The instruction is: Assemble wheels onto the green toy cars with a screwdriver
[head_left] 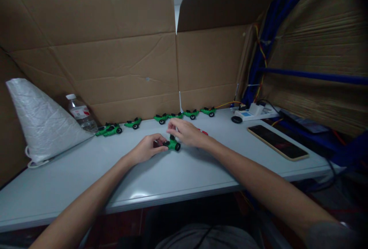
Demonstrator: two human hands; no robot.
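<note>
A small green toy car with black wheels [173, 144] sits at the middle of the pale table [86, 172]. My left hand [148, 148] pinches its left end, fingers closed on it. Over the car's right side my right hand [185, 132] curls, fingertips pressed together on its top. A red thing [203, 131] peeks out behind my right hand; I cannot make out what it is.
Several finished green toy cars [161, 118] line the back of the table along the cardboard wall. A water bottle [81, 114] and a white woven bag [40, 120] stand at left. A phone [277, 142] and a white device with cables [251, 112] lie at right.
</note>
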